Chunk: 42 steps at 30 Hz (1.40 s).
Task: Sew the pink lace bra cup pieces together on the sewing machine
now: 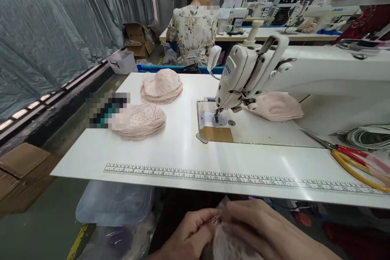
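Below the table's front edge, my left hand (195,229) and my right hand (256,221) are close together. Both are closed on a thin, see-through plastic bag (231,245). Between the fingertips shows a small, brownish patterned bit (216,219), too small to name. The right fingers lie over the bag and hide part of it. On the white table (170,150) above the hands are two stacks of pale pink fabric cups, one lacy stack (138,122) nearer and another stack (161,85) behind it.
A white sewing machine (237,69) stands on the right, with more pink cups (274,106) under its arm. Scissors (350,156) with red and yellow handles lie at the right. A plastic tub (114,203) sits under the left edge. A person (195,24) sits beyond the table.
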Each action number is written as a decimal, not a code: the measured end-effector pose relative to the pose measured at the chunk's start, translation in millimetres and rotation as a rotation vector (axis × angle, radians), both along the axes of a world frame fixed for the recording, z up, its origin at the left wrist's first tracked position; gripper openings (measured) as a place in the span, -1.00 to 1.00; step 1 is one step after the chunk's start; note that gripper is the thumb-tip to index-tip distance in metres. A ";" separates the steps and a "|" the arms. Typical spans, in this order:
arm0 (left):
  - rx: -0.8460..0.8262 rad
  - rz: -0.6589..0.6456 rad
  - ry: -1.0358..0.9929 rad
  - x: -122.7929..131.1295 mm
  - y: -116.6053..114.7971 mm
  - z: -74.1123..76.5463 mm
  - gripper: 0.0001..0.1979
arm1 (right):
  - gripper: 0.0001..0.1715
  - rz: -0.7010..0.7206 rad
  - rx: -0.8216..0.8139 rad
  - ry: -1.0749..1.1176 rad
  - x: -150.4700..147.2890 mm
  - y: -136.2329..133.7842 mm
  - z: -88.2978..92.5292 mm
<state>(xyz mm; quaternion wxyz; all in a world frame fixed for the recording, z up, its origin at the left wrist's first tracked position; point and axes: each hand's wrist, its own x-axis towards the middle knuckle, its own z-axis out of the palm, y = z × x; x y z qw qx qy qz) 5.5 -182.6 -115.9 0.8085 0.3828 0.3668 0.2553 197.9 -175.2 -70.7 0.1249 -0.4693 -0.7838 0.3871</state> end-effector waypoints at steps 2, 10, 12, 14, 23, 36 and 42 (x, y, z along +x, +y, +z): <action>-0.032 0.000 -0.013 -1.1 -2.1 1.3 -0.50 | -0.82 0.030 -0.054 -0.027 -5.7 9.7 -1.9; 0.122 -0.048 0.052 6.8 -4.6 10.0 -0.50 | -0.87 0.001 -0.074 -0.026 -8.6 3.6 -10.2; 0.124 -0.056 0.079 10.5 -4.4 11.3 -0.54 | -0.86 0.013 -0.043 -0.021 -9.4 2.5 -10.0; 0.113 -0.048 0.096 12.9 -4.4 10.4 -0.59 | -0.84 0.015 -0.011 -0.031 -10.4 2.0 -11.6; 0.083 -0.063 0.112 12.5 -1.8 6.9 -0.68 | -0.86 -0.023 -0.063 -0.029 -7.5 7.8 -24.7; -0.061 -0.017 0.178 0.8 6.4 -2.7 -0.57 | -0.78 -0.081 0.048 0.103 8.9 -4.6 -41.8; -0.094 -0.106 0.194 -3.7 11.1 1.3 -0.50 | -0.81 -0.207 0.022 0.194 8.9 -15.8 -57.2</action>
